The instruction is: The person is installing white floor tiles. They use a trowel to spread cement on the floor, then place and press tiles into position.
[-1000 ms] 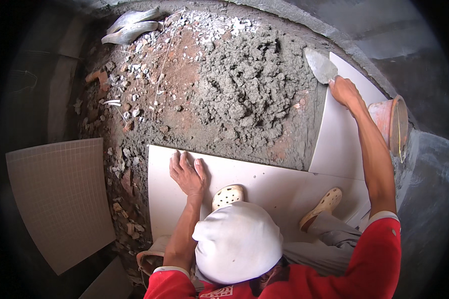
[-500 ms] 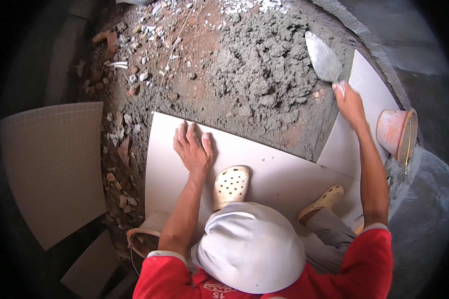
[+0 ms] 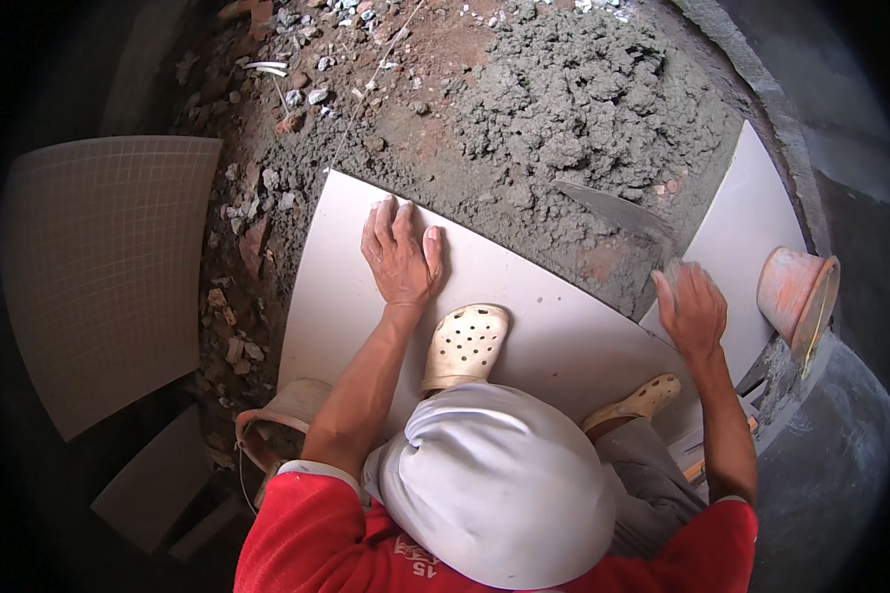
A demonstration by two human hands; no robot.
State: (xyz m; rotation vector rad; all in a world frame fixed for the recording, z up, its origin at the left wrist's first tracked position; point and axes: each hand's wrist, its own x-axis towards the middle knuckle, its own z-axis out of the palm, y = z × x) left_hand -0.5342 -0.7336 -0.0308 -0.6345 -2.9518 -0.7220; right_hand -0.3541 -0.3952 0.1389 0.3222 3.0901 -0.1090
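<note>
My left hand [image 3: 401, 252] lies flat on a large white tile [image 3: 534, 336], fingers apart near its far edge. My right hand [image 3: 695, 306] is closed on a trowel, its handle mostly hidden by the fingers. The trowel's blade [image 3: 618, 210] appears almost edge-on and partly blurred, low over the near side of a heap of grey mortar [image 3: 574, 109]. To the right, a second white tile [image 3: 752, 203] borders the mortar bed. One cream perforated clog [image 3: 468, 341] stands on the large tile near my left hand, another [image 3: 646, 400] farther right.
An orange-stained bucket [image 3: 786, 292] lies tipped at the right; another bucket [image 3: 302, 405] is by my left forearm. Tiles [image 3: 119, 267] lean at the left. A string [image 3: 381, 64] runs over rubble [image 3: 302, 74] from the tile's corner. A concrete ledge [image 3: 776, 109] curves along the right.
My right hand has pulled the trowel back toward me, and the blade has swung left, from broad side to nearly edge-on. My left hand stays on the tile. The whole view has shifted slightly.
</note>
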